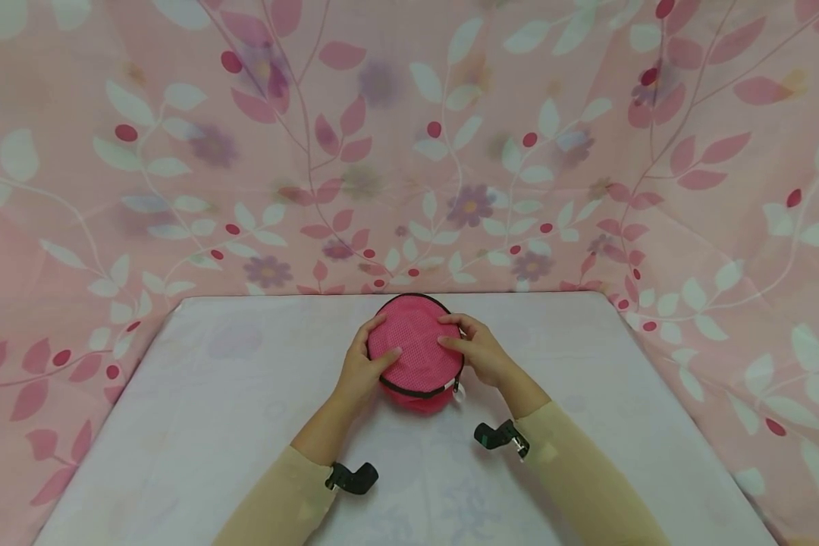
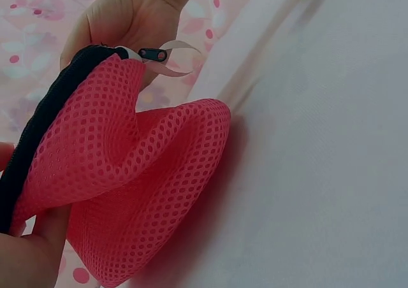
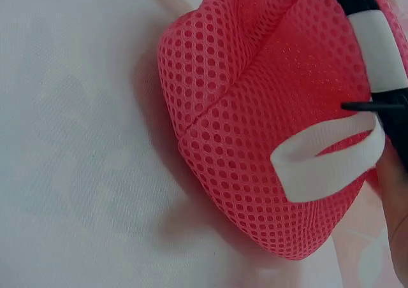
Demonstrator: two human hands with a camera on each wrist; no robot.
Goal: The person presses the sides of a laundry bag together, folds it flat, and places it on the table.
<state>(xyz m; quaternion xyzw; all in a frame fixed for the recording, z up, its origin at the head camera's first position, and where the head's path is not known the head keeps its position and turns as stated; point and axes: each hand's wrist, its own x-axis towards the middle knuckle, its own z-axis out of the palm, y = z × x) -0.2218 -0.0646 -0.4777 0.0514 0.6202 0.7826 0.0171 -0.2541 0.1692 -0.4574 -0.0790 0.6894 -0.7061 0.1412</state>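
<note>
Both hands hold a round pink mesh zip pouch (image 1: 416, 341) over the far middle of the table. My left hand (image 1: 365, 368) grips its left side, thumb lying on the mesh top. On the opposite side my right hand (image 1: 483, 355) pinches the edge, its thumb also on top. A black zipper (image 2: 38, 122) runs round the rim, with a dark zipper pull (image 2: 153, 55) near the right hand in the left wrist view. From the pull hangs a white ribbon loop (image 3: 319, 180), clear in the right wrist view. The pouch's lower mesh is creased and sags. Its inside is hidden.
A table (image 1: 246, 425) with a white cloth lies under the pouch. Behind it and at both sides hangs a pink floral curtain (image 1: 396, 152). Small black cameras (image 1: 355, 478) sit at both wrists, over beige sleeves (image 1: 580, 470).
</note>
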